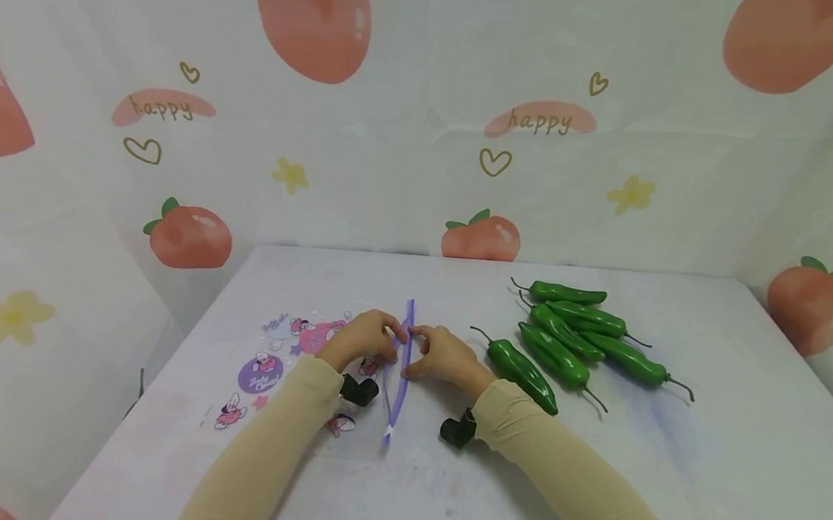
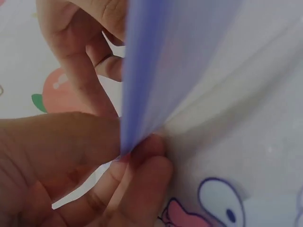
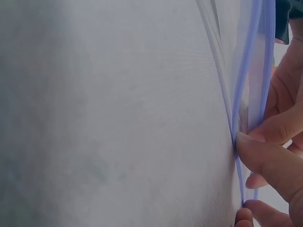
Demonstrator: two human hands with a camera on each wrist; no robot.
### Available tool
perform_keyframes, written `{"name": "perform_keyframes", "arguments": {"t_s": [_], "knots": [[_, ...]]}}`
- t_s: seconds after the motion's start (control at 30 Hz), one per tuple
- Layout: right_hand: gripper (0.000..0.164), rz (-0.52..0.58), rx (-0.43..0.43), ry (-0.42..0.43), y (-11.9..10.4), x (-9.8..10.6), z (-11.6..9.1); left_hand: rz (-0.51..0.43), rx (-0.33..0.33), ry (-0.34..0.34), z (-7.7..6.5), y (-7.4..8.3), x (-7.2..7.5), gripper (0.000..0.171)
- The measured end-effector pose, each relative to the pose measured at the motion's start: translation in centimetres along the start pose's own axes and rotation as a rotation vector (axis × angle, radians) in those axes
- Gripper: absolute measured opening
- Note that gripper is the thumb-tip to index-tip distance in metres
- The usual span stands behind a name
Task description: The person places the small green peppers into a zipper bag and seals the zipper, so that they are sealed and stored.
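Note:
A clear plastic zip bag (image 1: 262,375) printed with pink and purple cartoon figures lies on the table, its purple zip edge (image 1: 399,401) facing right. The mouth gapes toward its near end, where the two purple strips stand apart. My left hand (image 1: 367,339) pinches one strip near the far part of the mouth. Just across from it, my right hand (image 1: 441,354) pinches the other side between thumb and fingers. In the left wrist view the purple strip (image 2: 142,71) rises from between thumb and fingertips. The right wrist view shows a thumb (image 3: 265,156) pressed against the strip.
Several green chili peppers (image 1: 558,357) with thin stems lie in a loose group on the right. The closest one (image 1: 522,375) is beside my right wrist. A white backdrop (image 1: 395,166) printed with peaches hangs behind the table (image 1: 438,505).

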State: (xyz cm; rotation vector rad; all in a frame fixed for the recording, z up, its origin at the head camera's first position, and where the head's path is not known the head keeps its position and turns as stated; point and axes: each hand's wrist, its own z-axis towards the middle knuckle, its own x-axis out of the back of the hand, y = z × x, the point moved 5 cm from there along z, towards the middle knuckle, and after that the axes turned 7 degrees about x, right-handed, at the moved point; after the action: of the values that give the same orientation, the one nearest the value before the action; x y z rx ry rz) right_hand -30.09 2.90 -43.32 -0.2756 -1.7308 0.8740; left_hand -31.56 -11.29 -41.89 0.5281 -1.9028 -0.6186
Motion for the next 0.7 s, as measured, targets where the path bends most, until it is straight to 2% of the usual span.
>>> {"name": "perform_keyframes", "arguments": {"t_s": [0.07, 0.17, 0.3, 0.4, 0.7], "knots": [[0.081, 0.002, 0.004, 0.002, 0.1, 0.0, 0.1, -0.039, 0.01, -0.003, 0.0, -0.3, 0.0, 0.029], [0.08, 0.001, 0.0, 0.003, 0.2, -0.2, 0.0, -0.147, 0.027, -0.034, -0.1, -0.9, 0.0, 0.029], [0.081, -0.002, -0.021, -0.001, 0.3, -0.4, 0.0, -0.349, 0.038, -0.108, -0.6, -1.8, 0.1, 0.036], [0.08, -0.01, -0.03, 0.002, 0.3, -0.3, 0.0, -0.464, 0.021, -0.155, -0.9, -1.9, 0.7, 0.042], [0.078, -0.026, -0.031, 0.002, 0.1, -0.2, -0.1, -0.61, -0.031, -0.208, -1.9, -1.5, 3.7, 0.053]]}}
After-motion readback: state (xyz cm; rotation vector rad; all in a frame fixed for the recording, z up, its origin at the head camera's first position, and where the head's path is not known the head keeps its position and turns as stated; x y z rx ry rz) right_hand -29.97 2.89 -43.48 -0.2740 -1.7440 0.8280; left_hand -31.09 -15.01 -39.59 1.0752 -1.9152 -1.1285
